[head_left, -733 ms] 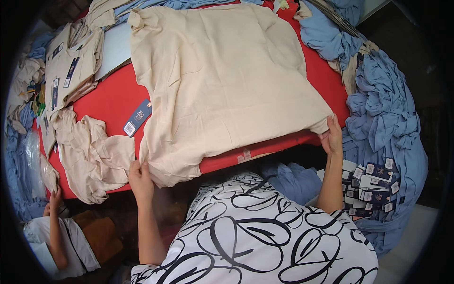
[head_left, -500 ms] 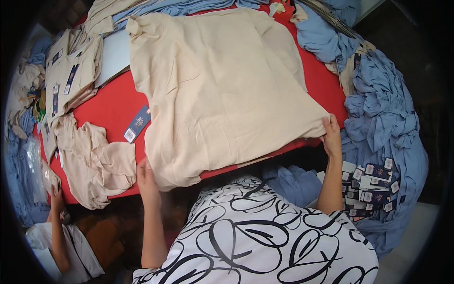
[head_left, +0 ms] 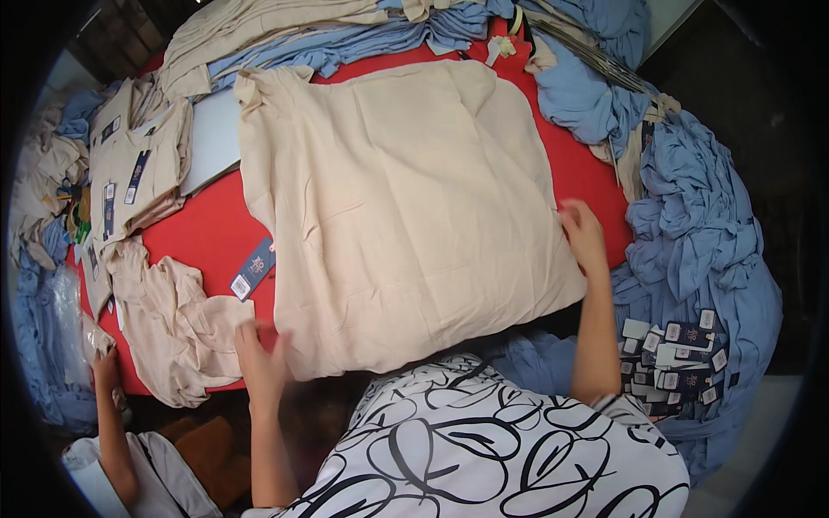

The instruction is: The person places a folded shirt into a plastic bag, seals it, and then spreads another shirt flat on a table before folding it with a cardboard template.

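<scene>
A large beige garment (head_left: 414,216) lies spread out in front of me, its near edge hanging a little over the table's front. At its lower left edge is my left hand (head_left: 262,358), thumb and fingers apart, somewhat blurred. My right hand (head_left: 586,237) is at the garment's right edge, fingers stretched and slightly curved, with no cloth gripped between them. A navy hang tag (head_left: 253,272) sticks out from the garment's left side. Left of that, a crumpled beige garment (head_left: 177,324) lies close to my left hand.
Folded, tagged beige garments (head_left: 142,164) are stacked at the left beside a white board (head_left: 213,138) on the red table (head_left: 207,216). Blue garments (head_left: 699,207) heap at the right, with loose hang tags (head_left: 678,358) on them. Another person's hand (head_left: 105,371) is at lower left.
The garment's near right corner has left my right hand, which has moved up along that edge. My left hand has come off the lower left edge and opened. The view has shifted slightly.
</scene>
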`<state>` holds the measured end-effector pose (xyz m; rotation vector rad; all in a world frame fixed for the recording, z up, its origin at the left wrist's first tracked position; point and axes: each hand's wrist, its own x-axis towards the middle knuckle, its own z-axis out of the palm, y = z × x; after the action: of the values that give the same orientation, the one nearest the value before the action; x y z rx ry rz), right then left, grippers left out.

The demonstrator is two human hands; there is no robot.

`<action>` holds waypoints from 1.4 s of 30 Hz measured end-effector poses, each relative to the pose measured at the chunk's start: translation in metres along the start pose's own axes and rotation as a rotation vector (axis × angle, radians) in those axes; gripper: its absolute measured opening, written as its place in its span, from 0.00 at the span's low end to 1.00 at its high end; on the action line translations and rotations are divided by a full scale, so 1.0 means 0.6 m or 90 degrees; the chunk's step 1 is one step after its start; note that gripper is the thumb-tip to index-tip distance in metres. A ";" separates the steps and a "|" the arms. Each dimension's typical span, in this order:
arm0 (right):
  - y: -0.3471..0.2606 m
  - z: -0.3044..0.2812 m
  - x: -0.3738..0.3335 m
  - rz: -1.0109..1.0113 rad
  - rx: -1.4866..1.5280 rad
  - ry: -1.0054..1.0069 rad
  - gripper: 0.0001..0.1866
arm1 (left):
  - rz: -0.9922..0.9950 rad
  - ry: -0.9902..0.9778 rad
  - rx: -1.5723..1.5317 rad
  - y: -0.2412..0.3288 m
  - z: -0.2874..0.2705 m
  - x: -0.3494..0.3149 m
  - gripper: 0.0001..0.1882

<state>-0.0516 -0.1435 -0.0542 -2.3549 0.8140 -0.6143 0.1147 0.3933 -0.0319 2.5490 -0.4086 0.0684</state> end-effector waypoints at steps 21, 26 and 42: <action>-0.140 0.105 0.678 -0.091 -0.216 0.177 0.11 | 0.243 0.178 0.191 0.087 0.180 0.527 0.18; -0.198 0.157 0.552 -0.182 -0.290 0.233 0.11 | 0.245 0.274 0.098 -0.035 0.103 0.514 0.25; -0.214 0.362 0.354 -0.346 -0.141 -0.025 0.17 | -0.368 0.277 -0.908 -0.015 0.111 0.437 0.44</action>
<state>0.2763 -0.1227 -0.0820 -2.8031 0.2182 -0.7172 0.3647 0.2933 -0.0582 1.0994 0.3754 0.0730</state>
